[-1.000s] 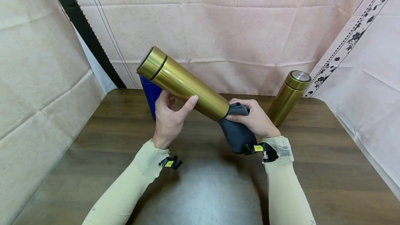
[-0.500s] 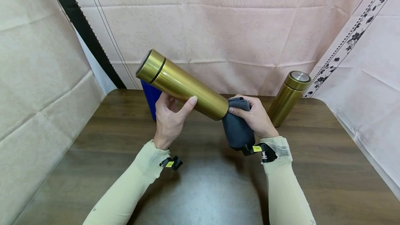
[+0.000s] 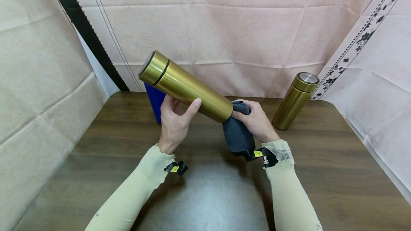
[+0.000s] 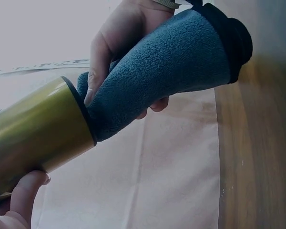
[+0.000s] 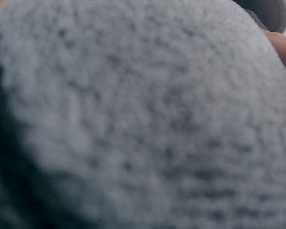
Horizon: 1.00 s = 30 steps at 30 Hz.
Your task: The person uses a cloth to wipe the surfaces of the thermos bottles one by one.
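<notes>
Where you have the blue object [image 3: 155, 102]: leftmost item, behind the held bottle [image 3: 196, 89]; only part shows, so what it is cannot be told.
Left hand [image 3: 174, 124]: curled round the bottle's underside, thumb on the near side, remaining fingers mostly hidden behind.
Held bottle: off the table [image 3: 218, 197], tilted, cap [image 3: 156, 67] up at left, base down at right against the cloth [image 3: 238, 134].
Bottle handling: judged stiff and smooth, likely slippery; weight cannot be told, contents unseen. Your best hold is round the middle of the barrel, clear of the cap joint.
Cloth: dark grey-blue, fuzzy, black-edged, hanging from your grip; judged soft, light and limp. Pinch it close to the base.
Right hand [image 3: 257, 122]: closed on the cloth between thumb and fingers, next to the base; the cloth fills your right wrist view, blurred.
Second bottle [image 3: 293, 104]: matching gold, standing on the table at right, apart from your hand.
Table: brown wood-grain top, glare at the near middle.
Room: pale cloth hangings [image 3: 208, 35] on three sides, a black band [image 3: 86, 35] at left, a flowered border [image 3: 364, 38] at right.
</notes>
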Each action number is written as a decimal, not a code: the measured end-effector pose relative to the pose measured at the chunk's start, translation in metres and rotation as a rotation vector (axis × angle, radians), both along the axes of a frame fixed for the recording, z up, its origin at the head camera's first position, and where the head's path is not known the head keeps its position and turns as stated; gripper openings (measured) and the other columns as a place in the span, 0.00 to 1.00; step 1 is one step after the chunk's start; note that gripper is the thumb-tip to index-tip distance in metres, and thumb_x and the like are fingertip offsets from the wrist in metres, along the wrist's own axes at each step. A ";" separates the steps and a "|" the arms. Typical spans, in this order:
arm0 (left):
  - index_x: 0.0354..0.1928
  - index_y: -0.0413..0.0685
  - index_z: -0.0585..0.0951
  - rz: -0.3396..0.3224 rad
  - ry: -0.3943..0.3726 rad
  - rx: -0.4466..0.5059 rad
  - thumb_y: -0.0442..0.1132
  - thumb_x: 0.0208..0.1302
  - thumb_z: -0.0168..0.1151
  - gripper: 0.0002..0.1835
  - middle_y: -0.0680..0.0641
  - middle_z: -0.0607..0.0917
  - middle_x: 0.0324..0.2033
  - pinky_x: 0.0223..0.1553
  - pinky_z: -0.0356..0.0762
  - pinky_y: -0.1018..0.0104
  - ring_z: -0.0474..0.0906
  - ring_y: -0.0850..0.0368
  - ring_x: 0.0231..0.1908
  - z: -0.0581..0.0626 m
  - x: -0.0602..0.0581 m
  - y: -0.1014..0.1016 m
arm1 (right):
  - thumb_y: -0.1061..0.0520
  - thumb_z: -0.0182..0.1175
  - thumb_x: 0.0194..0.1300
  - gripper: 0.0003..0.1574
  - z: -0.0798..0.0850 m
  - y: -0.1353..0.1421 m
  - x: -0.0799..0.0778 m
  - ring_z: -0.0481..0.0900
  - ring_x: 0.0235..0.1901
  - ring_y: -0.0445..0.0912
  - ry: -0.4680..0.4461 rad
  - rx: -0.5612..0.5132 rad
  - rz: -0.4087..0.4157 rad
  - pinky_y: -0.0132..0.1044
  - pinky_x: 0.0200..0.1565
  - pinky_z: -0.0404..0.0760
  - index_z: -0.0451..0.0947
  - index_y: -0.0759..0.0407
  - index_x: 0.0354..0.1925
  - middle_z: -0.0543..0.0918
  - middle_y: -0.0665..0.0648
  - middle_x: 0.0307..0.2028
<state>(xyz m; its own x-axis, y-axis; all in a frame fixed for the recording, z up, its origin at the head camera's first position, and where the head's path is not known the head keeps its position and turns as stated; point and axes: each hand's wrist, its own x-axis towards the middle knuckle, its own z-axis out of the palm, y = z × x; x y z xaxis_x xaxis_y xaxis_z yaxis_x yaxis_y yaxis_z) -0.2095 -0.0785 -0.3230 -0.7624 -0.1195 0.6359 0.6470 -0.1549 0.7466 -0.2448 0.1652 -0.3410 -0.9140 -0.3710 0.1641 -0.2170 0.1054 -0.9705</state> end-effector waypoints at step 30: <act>0.52 0.45 0.79 0.033 -0.063 -0.074 0.35 0.61 0.69 0.17 0.55 0.84 0.45 0.57 0.79 0.64 0.81 0.56 0.48 0.002 0.002 -0.002 | 0.58 0.69 0.67 0.12 0.007 0.020 0.004 0.83 0.34 0.44 0.120 0.033 0.003 0.38 0.35 0.85 0.83 0.59 0.47 0.85 0.54 0.37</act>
